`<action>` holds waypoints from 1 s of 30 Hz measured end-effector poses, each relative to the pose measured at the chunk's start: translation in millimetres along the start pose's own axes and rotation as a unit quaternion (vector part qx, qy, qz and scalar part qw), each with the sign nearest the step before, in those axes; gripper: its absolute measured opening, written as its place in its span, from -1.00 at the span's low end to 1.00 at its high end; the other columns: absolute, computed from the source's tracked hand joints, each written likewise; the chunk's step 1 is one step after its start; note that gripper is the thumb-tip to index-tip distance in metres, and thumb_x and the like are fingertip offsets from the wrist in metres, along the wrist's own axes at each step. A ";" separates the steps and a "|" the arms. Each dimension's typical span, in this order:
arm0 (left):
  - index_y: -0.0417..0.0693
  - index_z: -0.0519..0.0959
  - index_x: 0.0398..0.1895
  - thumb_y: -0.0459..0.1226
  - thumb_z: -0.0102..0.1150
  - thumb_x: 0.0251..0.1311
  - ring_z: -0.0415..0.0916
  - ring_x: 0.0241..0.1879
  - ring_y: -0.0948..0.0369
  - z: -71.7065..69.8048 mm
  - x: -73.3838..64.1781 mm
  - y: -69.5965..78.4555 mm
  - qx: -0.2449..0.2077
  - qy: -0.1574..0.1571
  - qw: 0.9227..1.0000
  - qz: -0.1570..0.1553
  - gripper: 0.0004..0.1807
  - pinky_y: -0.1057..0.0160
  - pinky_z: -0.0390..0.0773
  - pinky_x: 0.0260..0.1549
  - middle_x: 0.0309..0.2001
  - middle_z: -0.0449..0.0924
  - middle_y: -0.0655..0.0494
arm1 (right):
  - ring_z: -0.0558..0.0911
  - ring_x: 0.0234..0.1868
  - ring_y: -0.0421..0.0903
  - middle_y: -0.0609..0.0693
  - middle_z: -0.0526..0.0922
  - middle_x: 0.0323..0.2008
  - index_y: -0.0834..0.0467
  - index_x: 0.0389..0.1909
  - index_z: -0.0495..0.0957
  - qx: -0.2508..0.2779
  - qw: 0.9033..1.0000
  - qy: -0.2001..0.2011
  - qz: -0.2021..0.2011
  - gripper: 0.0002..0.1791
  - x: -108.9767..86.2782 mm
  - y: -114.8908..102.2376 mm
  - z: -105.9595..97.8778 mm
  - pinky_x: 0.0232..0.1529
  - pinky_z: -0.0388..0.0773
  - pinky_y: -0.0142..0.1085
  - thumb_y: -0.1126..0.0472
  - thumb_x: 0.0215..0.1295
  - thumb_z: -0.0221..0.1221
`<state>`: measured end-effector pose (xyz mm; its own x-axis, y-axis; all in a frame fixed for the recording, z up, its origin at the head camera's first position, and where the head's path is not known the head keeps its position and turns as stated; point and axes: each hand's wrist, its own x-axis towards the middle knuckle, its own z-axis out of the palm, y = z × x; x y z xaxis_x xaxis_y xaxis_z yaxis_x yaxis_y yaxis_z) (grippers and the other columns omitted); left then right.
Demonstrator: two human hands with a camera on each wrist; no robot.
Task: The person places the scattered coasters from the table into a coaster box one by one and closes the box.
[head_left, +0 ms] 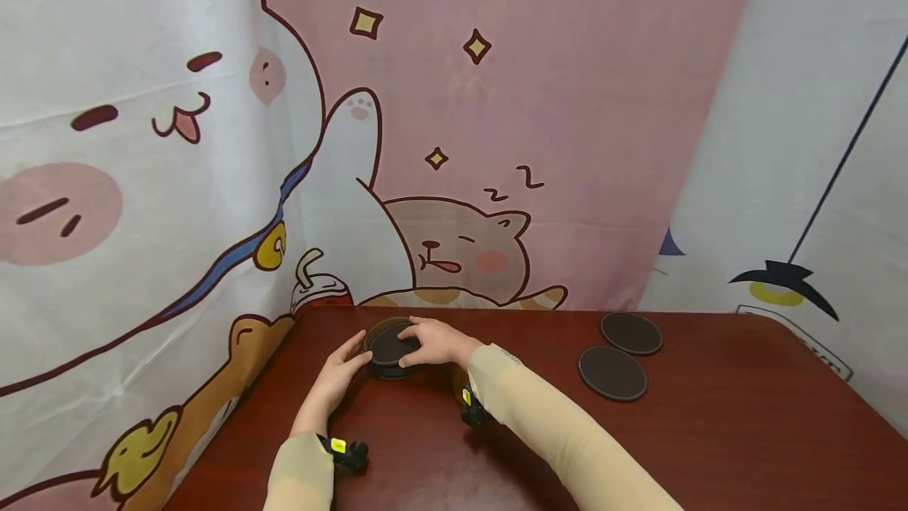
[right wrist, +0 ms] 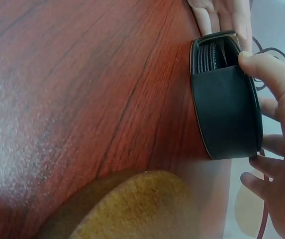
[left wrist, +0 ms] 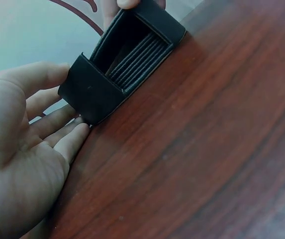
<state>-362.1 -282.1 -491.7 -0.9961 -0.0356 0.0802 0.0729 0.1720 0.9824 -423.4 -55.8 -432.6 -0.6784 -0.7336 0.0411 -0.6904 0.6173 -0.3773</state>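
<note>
A round black coaster holder (head_left: 388, 370) stands near the table's back left edge, a slot cut in its side. Through the slot, a stack of thin dark coasters (left wrist: 140, 59) shows inside. My left hand (head_left: 339, 377) grips the holder's left side, its thumb on the wall and the fingers lower down. From the other side my right hand (head_left: 436, 344) holds it, the thumb (right wrist: 269, 72) at the rim by the slot and the other fingers along its top side. A brown, cork-like disc (right wrist: 142, 209) shows near the right wrist, mostly hidden by that arm in the head view.
Two round dark coasters, a farther one (head_left: 631, 333) and a nearer one (head_left: 613, 374), lie flat on the right part of the reddish-brown wooden table (head_left: 716, 416). A printed cartoon cloth (head_left: 567, 117) hangs behind and left of the table.
</note>
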 end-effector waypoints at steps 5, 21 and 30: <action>-0.17 0.20 0.46 -0.31 0.10 0.34 0.02 0.43 -0.09 2.6 1.4 2.8 0.001 0.005 1.000 -0.001 -0.36 -0.08 0.10 0.33 0.45 0.11 -0.19 | 0.25 0.41 -0.02 0.10 0.29 0.39 0.05 0.24 0.52 -0.003 1.000 0.002 0.003 -0.38 1.0 3.1 -0.7 0.32 0.25 -0.13 -0.14 0.20 0.26; -0.23 0.16 0.46 -0.33 0.09 0.35 -0.02 0.43 -0.14 5.4 4.2 1.8 -0.003 -0.005 1.000 0.004 -0.35 -0.09 0.08 0.33 0.45 0.07 -0.26 | 0.24 0.41 0.00 0.12 0.23 0.42 0.07 0.25 0.51 0.034 0.999 0.019 -0.012 -0.45 -15.9 22.0 2.5 0.32 0.25 -0.12 -0.09 0.29 0.19; -0.16 0.14 0.48 -0.27 0.10 0.36 -0.07 0.45 -0.13 -2.3 -5.4 1.5 0.019 -0.015 1.000 0.003 -0.33 -0.13 0.02 0.34 0.46 0.04 -0.26 | 0.22 0.41 0.10 0.21 0.22 0.41 0.14 0.28 0.46 0.080 0.995 0.066 -0.008 -0.39 -71.8 55.0 -8.5 0.32 0.21 0.03 -0.07 0.30 0.21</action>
<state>-356.5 -283.8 -490.2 -0.9968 -0.0047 0.0803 0.0775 0.2103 0.9746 -414.8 33.2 -448.4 -0.7024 -0.6922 0.1655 -0.6593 0.5452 -0.5178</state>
